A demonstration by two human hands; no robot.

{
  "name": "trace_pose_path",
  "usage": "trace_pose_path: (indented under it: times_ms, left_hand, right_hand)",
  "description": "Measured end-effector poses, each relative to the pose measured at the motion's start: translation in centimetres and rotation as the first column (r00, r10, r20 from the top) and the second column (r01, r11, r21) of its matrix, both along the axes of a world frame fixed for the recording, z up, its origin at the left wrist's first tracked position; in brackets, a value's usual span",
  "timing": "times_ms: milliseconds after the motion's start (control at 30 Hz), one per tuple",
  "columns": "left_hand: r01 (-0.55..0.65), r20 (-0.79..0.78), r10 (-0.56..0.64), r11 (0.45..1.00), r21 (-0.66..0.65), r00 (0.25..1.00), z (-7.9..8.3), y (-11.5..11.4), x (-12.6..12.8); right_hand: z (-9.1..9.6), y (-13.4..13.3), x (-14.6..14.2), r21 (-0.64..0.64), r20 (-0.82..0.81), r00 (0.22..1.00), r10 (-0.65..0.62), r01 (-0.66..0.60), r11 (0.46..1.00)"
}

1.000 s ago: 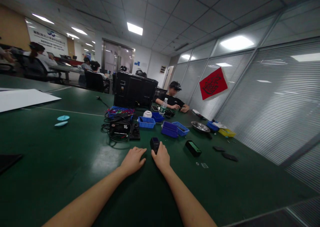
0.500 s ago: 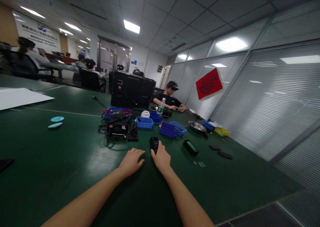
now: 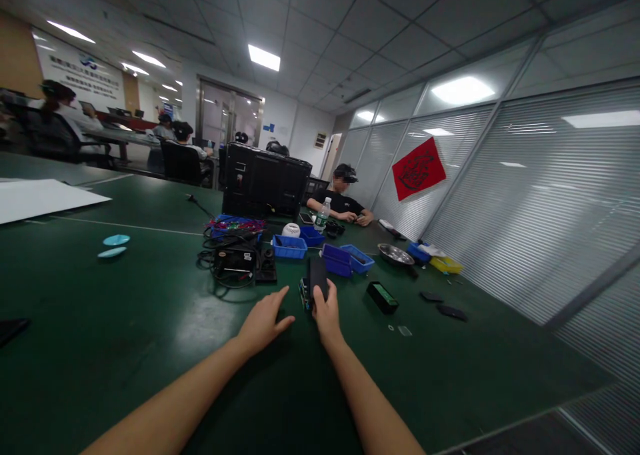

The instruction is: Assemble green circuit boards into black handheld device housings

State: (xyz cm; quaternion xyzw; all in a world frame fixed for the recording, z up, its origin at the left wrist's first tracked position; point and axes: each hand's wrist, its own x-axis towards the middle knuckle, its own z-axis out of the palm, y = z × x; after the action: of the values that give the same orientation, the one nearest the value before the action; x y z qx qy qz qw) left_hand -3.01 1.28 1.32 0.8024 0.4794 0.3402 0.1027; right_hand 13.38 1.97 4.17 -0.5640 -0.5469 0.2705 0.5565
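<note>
My right hand (image 3: 326,311) grips a black rectangular casing (image 3: 317,275), thumb on its near end and fingers along its right side. Close against the casing's left side is a part with circuit-board edges (image 3: 304,295); I cannot tell whether the two are joined. My left hand (image 3: 265,321) hovers low over or rests on the table to the left, thumb and index finger apart, holding nothing. To the right of my right hand lies an open black box with a green inside (image 3: 383,297). A small ring (image 3: 391,328) and a clear square piece (image 3: 405,331) lie nearer me.
Blue bins (image 3: 289,247), a white ball-shaped object (image 3: 291,231) and a tangle of black cables (image 3: 213,258) stand beyond my hands. A metal bowl (image 3: 396,255) and flat black pieces (image 3: 451,312) are at right. A person (image 3: 343,198) sits across the green table (image 3: 165,348).
The black casing in my right hand has tipped up and now shows a plain long face, with circuit-board edges visible on its left. My left hand's thumb and index finger have spread.
</note>
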Motion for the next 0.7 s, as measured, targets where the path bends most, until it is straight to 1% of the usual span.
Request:
trace_pose_path:
  times_ms: [33,67,133,200,233,267,333,400,433,467,500,533,567,600,633,700]
  left_hand:
    - [-0.009,0.036,0.009,1.000,0.021,0.999,0.1,-0.1,0.0]
    - [-0.012,0.065,0.009,0.999,0.042,0.998,0.3,-0.3,0.0]
    - [0.000,0.085,-0.007,0.997,0.077,0.996,0.7,-0.7,0.0]
    - [0.014,0.067,-0.021,0.995,0.101,0.998,1.0,-1.0,0.0]
    - [0.011,0.055,-0.017,0.994,0.109,0.998,1.2,-1.2,0.0]
    - [0.001,0.043,-0.006,0.993,0.114,0.999,1.3,-1.2,0.0]
    - [-0.024,0.020,0.022,0.993,0.120,1.000,1.3,-1.3,0.0]
    - [-0.031,-0.004,0.032,0.992,0.122,0.999,1.2,-1.2,0.0]
    - [-0.027,-0.014,0.029,0.992,0.121,0.999,1.1,-1.2,0.0]
    - [-0.022,-0.021,0.025,0.993,0.119,0.999,1.0,-1.1,0.0]
    - [-0.018,-0.025,0.021,0.993,0.115,0.999,1.0,-1.0,0.0]
    - [-0.015,-0.029,0.018,0.994,0.108,0.999,0.9,-1.0,0.0]
    - [-0.012,-0.032,0.015,0.995,0.096,0.999,0.9,-0.9,0.0]
    - [-0.008,-0.036,0.011,0.997,0.083,0.999,0.9,-0.9,0.0]
    - [-0.001,-0.043,0.004,0.998,0.069,0.999,1.0,-0.9,0.0]
    - [0.024,-0.061,-0.022,0.999,0.047,0.998,1.1,-1.0,0.1]
  right_hand:
    - [-0.5,0.1,-0.7,-0.076,-0.175,0.983,0.060,-0.074,0.994]
    - [-1.0,0.2,-1.4,-0.117,-0.329,0.938,0.111,-0.157,0.981]
    - [-1.7,0.1,-2.6,-0.124,-0.537,0.823,0.183,-0.292,0.948]
    - [-2.1,-0.1,-3.4,-0.124,-0.639,0.735,0.225,-0.388,0.914]
    - [-2.2,-0.2,-3.5,-0.141,-0.663,0.711,0.236,-0.428,0.893]
    - [-2.2,-0.3,-3.6,-0.165,-0.671,0.699,0.247,-0.466,0.870]
    - [-2.4,-0.4,-3.3,-0.218,-0.645,0.709,0.286,-0.529,0.820]
    - [-2.6,-0.4,-2.7,-0.271,-0.541,0.768,0.343,-0.545,0.793]
    - [-2.6,-0.3,-2.3,-0.294,-0.443,0.817,0.370,-0.522,0.801]
    - [-2.5,-0.3,-2.0,-0.304,-0.307,0.869,0.388,-0.476,0.826]
    - [-2.4,-0.3,-1.6,-0.292,-0.139,0.911,0.388,-0.412,0.863]
    - [-2.1,-0.4,-1.2,-0.254,0.048,0.930,0.363,-0.340,0.905]
    - [-1.8,-0.5,-0.8,-0.188,0.231,0.922,0.311,-0.272,0.944]
    - [-1.4,-0.6,-0.4,-0.116,0.379,0.893,0.242,-0.214,0.970]
    - [-1.0,-0.6,0.0,-0.050,0.489,0.856,0.165,-0.161,0.986]
    - [-0.2,-0.7,0.6,0.050,0.620,0.784,0.034,-0.083,0.995]
